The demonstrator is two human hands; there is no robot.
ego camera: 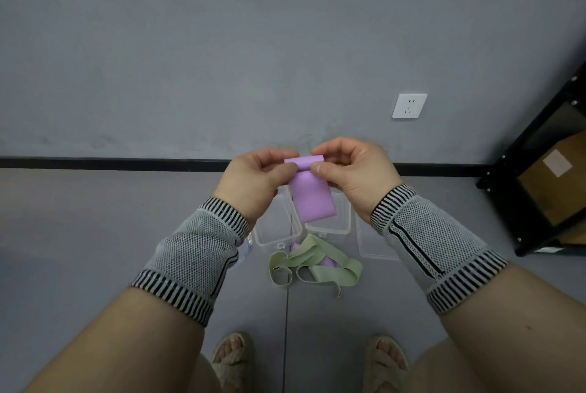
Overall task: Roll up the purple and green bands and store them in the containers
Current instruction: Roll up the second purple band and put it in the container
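Observation:
A purple band (312, 200) hangs in the air in front of me, its top end rolled into a small coil. My left hand (257, 180) pinches the coil's left end and my right hand (352, 172) pinches its right end, thumbs on the near side. Below them, on the grey floor, lie loose green bands (317, 262) in a tangle, with a bit of another purple band (328, 262) showing among them. Two clear plastic containers (276, 234) (341, 218) stand open on the floor just beyond the green bands, partly hidden by my hands.
A clear lid or third container (375, 246) lies to the right under my right wrist. A black metal shelf (539, 189) with a cardboard box stands at the right. The grey wall with a socket (409, 105) is close ahead. My sandalled feet (233, 357) are at the bottom.

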